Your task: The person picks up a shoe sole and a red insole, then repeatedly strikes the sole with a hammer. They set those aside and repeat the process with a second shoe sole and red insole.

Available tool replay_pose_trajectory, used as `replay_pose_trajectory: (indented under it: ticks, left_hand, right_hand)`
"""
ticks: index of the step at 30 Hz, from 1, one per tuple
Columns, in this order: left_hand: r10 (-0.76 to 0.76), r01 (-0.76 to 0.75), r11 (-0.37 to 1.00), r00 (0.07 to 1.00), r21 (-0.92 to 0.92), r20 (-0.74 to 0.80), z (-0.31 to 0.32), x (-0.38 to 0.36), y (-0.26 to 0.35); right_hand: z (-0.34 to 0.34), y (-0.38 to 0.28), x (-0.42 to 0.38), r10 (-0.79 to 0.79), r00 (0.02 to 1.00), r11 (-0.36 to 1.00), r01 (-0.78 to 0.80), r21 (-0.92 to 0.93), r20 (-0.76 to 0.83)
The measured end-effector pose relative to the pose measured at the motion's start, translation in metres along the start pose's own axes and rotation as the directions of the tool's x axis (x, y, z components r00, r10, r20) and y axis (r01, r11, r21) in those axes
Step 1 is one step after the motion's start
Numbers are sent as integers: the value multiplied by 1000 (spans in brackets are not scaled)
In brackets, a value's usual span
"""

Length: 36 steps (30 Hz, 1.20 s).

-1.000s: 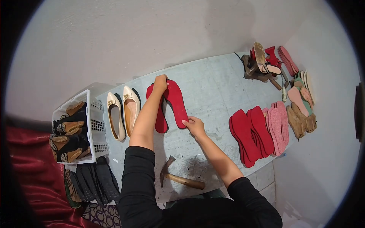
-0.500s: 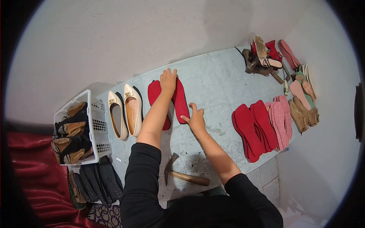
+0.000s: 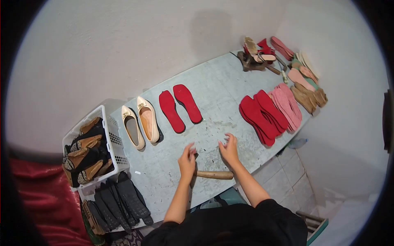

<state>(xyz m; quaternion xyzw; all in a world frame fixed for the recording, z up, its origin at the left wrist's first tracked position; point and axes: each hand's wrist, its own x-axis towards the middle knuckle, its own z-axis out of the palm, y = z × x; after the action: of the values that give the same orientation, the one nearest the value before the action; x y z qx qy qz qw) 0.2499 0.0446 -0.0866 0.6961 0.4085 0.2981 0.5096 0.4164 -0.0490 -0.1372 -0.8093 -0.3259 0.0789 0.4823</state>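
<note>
Wooden hammer handle (image 3: 214, 175) lies flat on the grey worktable (image 3: 221, 86), just under both hands. Left hand (image 3: 187, 159) hovers over the head end, fingers loosely spread, gripping nothing; it hides the metal head, so contact cannot be told. Right hand (image 3: 229, 150) is also unclenched, fingers curled a little, just above the handle at its 12 o'clock, not closed on it.

Judgement on handling: hammer looks head-heavy, rigid, not fragile; the smooth handle gives a firm hold. Best taken around the handle, toward the free end at 3 o'clock, for swing; nearer the head for control.

Outward from the hands: two red insoles (image 3: 180, 106) lie side by side at 12 o'clock, flat, thin, likely light and bendy. Cream flat shoes (image 3: 140, 122) sit as a pair at 10 o'clock, just beside the insoles. White basket (image 3: 111, 137) at 9 o'clock holds dark shoes. Black soles (image 3: 119, 201) are fanned at 8 o'clock. Red and pink insole stacks (image 3: 269, 112) lie at 2 o'clock, well apart from the hands. Shoe last stand (image 3: 254, 59) sits at the far 1 o'clock corner.
</note>
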Motion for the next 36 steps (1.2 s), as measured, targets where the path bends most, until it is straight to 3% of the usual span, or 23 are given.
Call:
replay_pose_trajectory:
  ticks: [3, 4, 5, 10, 14, 17, 19, 24, 27, 30, 36]
  left_hand:
    - [-61, 71, 989, 995, -127, 77, -20, -64, -13]
    - [-82, 99, 979, 991, -178, 103, -24, -73, -13]
    - [-72, 95, 979, 989, -182, 130, -28, -77, -13]
    - [-26, 38, 998, 974, -49, 227, -45, -75, -1]
    - [24, -18, 999, 983, -31, 183, -34, -67, 33]
    - [102, -101, 995, 987, -19, 125, -11, -70, 46]
    - [94, -93, 996, 989, -13, 113, 10, -76, 52]
    - [61, -49, 994, 991, -96, 121, 76, -87, 64]
    - [43, -31, 991, 994, -128, 96, 108, -87, 73]
    - [25, -15, 989, 998, -148, 64, 123, -86, 79]
    - [21, -27, 993, 999, -116, -49, 135, -85, 78]
  right_hand:
    - [-40, 17, -67, 31, 993, 998, -36, -46, -115]
    - [-55, 18, -86, 144, 983, 988, -150, -42, -114]
    - [-70, 20, -103, 260, 959, 963, -266, -39, -109]
    - [-130, 10, -132, 320, 919, 937, -343, -67, -231]
    - [-159, 11, -94, 64, 932, 959, -156, -236, -356]
    - [-176, 13, -39, -62, 948, 945, -45, -323, -312]
    - [-181, 22, -2, -188, 948, 871, 41, -489, -256]
    - [-177, 77, 54, -247, 963, 742, 116, -660, -108]
    - [-180, 79, 63, -164, 986, 622, 128, -773, 32]
    - [-177, 85, 65, -259, 966, 591, 176, -787, 21]
    - [-179, 90, 67, -293, 954, 626, 236, -743, 57]
